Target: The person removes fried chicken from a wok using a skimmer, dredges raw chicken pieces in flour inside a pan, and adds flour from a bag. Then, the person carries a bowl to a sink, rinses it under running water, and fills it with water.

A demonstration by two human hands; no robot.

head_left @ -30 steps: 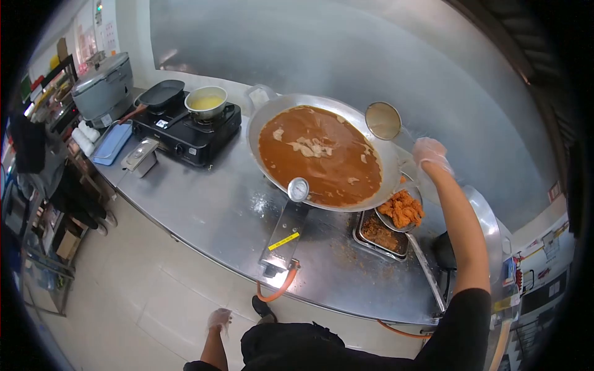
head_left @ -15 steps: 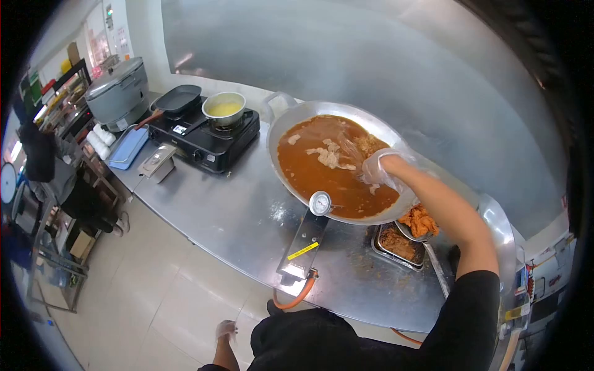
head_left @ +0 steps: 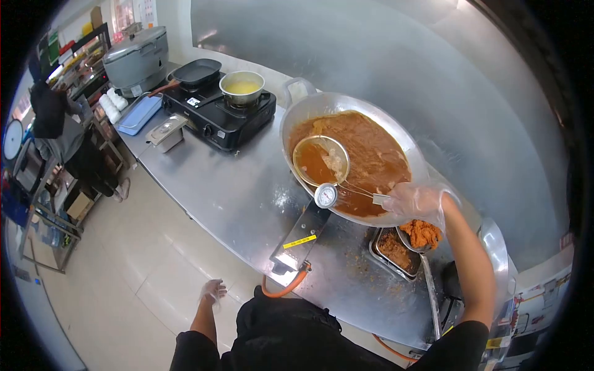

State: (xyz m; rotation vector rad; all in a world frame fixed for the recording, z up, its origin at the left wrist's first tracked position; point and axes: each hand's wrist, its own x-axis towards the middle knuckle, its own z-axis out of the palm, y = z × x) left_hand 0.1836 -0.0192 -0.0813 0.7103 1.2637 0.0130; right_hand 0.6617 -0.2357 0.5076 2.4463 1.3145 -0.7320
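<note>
1 batch of fried pieces (head_left: 422, 235) looks done at near right, while pale pieces (head_left: 334, 162) look uncooked in the wok (head_left: 413, 143), where the right hand (head_left: 417, 201) grips a mesh skimmer (head_left: 314, 162) at left, the left hand (head_left: 213, 290) hanging loosely open.

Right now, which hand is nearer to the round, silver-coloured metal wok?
Right. The right hand is at the right rim of the wok, holding a round wire-mesh strainer by its handle. The left hand hangs low, in front of the grey metal table, farther away.
</note>
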